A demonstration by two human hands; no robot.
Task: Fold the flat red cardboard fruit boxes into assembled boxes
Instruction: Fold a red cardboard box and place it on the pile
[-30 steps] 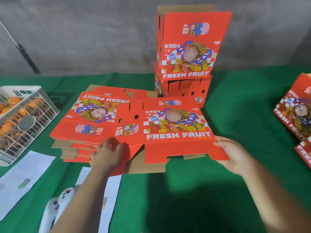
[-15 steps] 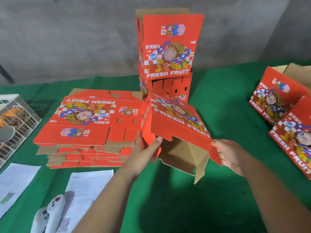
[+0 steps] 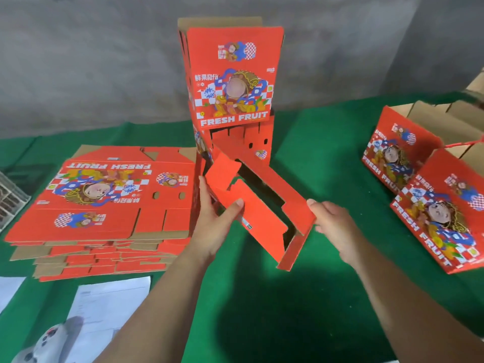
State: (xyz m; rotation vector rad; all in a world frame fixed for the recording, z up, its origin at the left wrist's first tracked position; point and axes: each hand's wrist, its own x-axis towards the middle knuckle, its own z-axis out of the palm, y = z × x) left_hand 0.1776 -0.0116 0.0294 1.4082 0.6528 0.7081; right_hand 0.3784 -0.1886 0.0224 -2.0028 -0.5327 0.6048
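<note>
A red cardboard fruit box (image 3: pixel 264 221) is half opened in mid-air above the green table (image 3: pixel 301 297), its plain red bottom flaps turned toward me. My left hand (image 3: pixel 213 218) grips its left side, thumb pressed on a long flap. My right hand (image 3: pixel 331 221) holds the right flap edge with curled fingers. A stack of flat red boxes (image 3: pixel 104 205) lies to the left. Two assembled boxes (image 3: pixel 231 82) stand stacked behind.
Two more assembled boxes (image 3: pixel 434 203) lean at the right with open tops. White papers (image 3: pixel 104 305) and a white game controller (image 3: pixel 47 344) lie at the near left. A white crate (image 3: pixel 10 200) sits at the far left edge. A grey wall stands behind the table.
The box has been lifted off the flat stack, opened out and turned so its bottom flaps face me. My left hand shifted onto a flap. The view moved right.
</note>
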